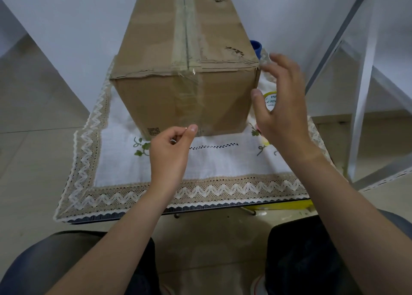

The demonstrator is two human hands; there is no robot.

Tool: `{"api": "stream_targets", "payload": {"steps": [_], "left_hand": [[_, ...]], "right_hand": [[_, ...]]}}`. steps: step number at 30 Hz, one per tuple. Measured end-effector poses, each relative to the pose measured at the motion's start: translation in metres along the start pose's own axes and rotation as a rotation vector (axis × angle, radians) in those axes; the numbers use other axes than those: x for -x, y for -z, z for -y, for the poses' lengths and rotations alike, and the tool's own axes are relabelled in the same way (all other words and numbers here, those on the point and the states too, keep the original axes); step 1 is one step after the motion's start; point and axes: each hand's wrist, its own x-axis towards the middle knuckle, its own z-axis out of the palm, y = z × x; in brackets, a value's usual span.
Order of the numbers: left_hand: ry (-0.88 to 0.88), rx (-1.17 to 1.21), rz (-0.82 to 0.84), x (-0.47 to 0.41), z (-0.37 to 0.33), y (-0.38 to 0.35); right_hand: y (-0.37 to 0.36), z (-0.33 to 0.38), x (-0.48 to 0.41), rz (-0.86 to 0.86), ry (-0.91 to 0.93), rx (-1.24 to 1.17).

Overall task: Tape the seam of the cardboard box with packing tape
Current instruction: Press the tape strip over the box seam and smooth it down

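A brown cardboard box [156, 49] stands on the table with its top seam [186, 27] running away from me. Clear tape covers the seam and comes down the front face [189, 98]. My left hand [171, 147] is low in front of the box, thumb and forefinger pinched together at the tape's lower end, where a thin glint of clear tape shows. My right hand [283, 103] hovers beside the box's right front corner with fingers spread, slightly blurred. Behind it sits the tape roll [270, 102], its white printed core showing between thumb and fingers.
A white embroidered cloth with lace trim [200, 192] covers the small table. A blue object [256, 47] peeks out behind the box's right side. A grey metal shelf frame [361, 116] stands close on the right. My knees are under the front edge.
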Motion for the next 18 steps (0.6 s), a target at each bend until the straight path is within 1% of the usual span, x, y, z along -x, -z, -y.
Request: {"api": "stream_targets", "payload": {"steps": [3,5,8,12,16,18], "left_hand": [[-0.004,-0.016,0.020,-0.002,0.000,0.003],[-0.002,-0.028,0.021,-0.005,0.000,0.007],[0.021,-0.025,0.050,-0.009,0.001,0.012],[0.051,-0.024,0.083,-0.016,0.004,0.016],[0.072,-0.028,0.093,-0.019,0.003,0.018],[0.067,-0.025,0.100,-0.021,0.003,0.018]], "right_hand": [[0.006,0.021,-0.015,-0.074,0.102,0.101],[0.005,0.035,-0.029,-0.047,0.177,0.089],[-0.004,0.052,-0.051,0.091,0.288,0.072],[-0.020,0.074,-0.073,0.328,0.262,0.061],[-0.030,0.084,-0.086,0.451,0.231,0.084],[-0.034,0.083,-0.087,0.461,0.228,0.086]]}}
